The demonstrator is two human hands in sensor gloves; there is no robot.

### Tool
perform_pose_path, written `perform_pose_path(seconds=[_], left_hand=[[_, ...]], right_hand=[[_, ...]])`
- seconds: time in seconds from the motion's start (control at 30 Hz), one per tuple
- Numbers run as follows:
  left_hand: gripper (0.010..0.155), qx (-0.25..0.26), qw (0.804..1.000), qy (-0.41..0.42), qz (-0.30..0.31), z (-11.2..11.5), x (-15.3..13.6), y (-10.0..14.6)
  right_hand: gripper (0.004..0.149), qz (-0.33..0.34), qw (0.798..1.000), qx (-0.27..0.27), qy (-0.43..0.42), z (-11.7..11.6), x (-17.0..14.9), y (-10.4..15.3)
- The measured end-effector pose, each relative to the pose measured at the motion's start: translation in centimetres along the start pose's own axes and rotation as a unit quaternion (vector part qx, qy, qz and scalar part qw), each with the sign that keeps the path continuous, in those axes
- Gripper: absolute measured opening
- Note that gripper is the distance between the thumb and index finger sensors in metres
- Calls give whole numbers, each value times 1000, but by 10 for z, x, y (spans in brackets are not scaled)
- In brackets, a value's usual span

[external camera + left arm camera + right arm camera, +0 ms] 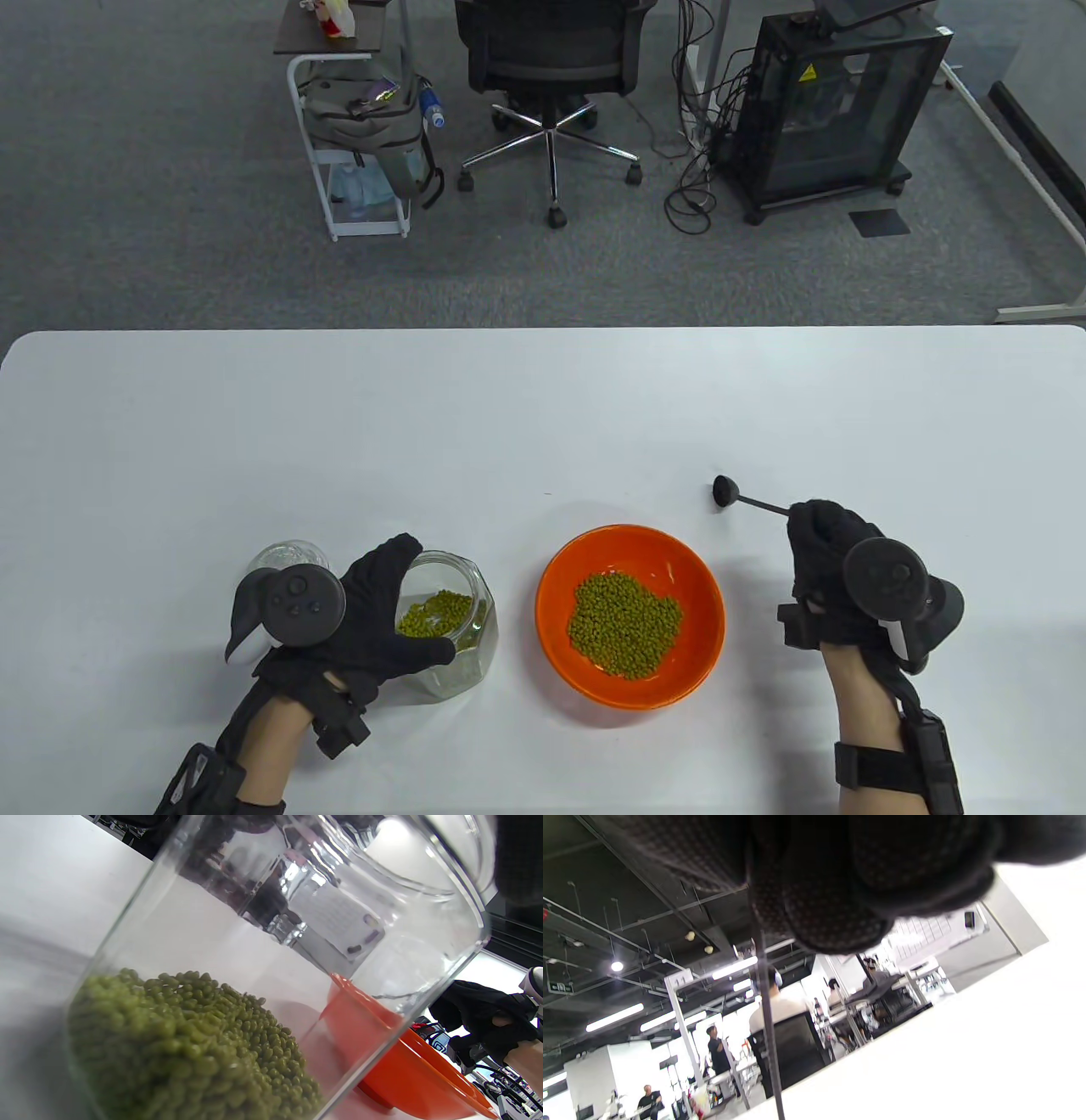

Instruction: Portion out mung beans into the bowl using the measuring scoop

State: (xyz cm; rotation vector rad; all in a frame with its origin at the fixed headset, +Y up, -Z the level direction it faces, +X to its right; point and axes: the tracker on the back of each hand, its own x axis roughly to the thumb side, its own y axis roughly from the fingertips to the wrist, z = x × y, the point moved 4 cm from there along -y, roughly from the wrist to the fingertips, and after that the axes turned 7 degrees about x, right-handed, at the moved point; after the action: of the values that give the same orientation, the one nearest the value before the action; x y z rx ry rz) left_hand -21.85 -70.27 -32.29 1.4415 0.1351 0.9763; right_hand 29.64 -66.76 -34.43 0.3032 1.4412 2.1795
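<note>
Scoop held clear, jar steadied, beans in the bowl

Beans sit in two places on the white table (pixel 543 407). We see a heap of mung beans (pixel 624 624) in the orange bowl (pixel 560 586), which stands near the front edge between our two hands. Just to its left stands a clear faceted glass jar (pixel 465 654), open at the top, with more green beans (pixel 437 613) across its bottom; in the left wrist view the jar (pixel 237 942) fills the frame and the bowl's orange rim (pixel 407 1065) shows through and past the glass.

Our left hand (pixel 373 611) grips the jar, thumb and fingers curled around its wall. A clear glass lid (pixel 284 556) lies on the table just behind that hand.

Our right hand (pixel 827 552) is closed round the thin handle of the black measuring scoop (pixel 728 491), to the right of the bowl and apart from it. The scoop's small round head points up and left, beyond the bowl's far right rim. We cannot tell whether the head touches the table or holds any beans. In the right wrist view the handle (pixel 765 1027) runs down from our curled fingers (pixel 818 899).
</note>
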Motion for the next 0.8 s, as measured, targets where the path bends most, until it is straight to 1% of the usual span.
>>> perform_pose_path(seconds=[0.1, 0.17, 0.2, 0.3, 0.33, 0.4, 0.43, 0.57, 0.63, 0.7, 0.8], left_hand=[[124, 0, 1000, 0, 0, 0, 0, 0], [124, 0, 1000, 0, 0, 0, 0, 0], [124, 0, 1000, 0, 0, 0, 0, 0], [124, 0, 1000, 0, -1, 0, 0, 0], [124, 0, 1000, 0, -1, 0, 0, 0], [124, 0, 1000, -1, -1, 0, 0, 0], [124, 0, 1000, -1, -1, 0, 0, 0], [124, 0, 1000, -1, 0, 0, 0, 0], [124, 0, 1000, -1, 0, 0, 0, 0], [124, 0, 1000, 0, 0, 0, 0, 0], [124, 0, 1000, 0, 0, 0, 0, 0]], right_hand=[[42, -3, 998, 49, 28, -10, -1, 0], [42, -11, 992, 111, 62, -22, -3, 0], [42, -17, 989, 130, 69, -26, -4, 0], [42, -34, 972, 211, 94, -44, -11, 1], [42, -48, 963, 241, 107, -50, -14, 2], [42, -58, 951, 276, 123, -60, -18, 3], [43, -75, 935, 314, 143, -70, -23, 5], [44, -86, 911, 365, 173, -87, -29, 9], [44, -97, 906, 368, 186, -90, -30, 11], [44, -102, 895, 383, 204, -96, -30, 12], [44, -115, 889, 391, 210, -100, -31, 13]])
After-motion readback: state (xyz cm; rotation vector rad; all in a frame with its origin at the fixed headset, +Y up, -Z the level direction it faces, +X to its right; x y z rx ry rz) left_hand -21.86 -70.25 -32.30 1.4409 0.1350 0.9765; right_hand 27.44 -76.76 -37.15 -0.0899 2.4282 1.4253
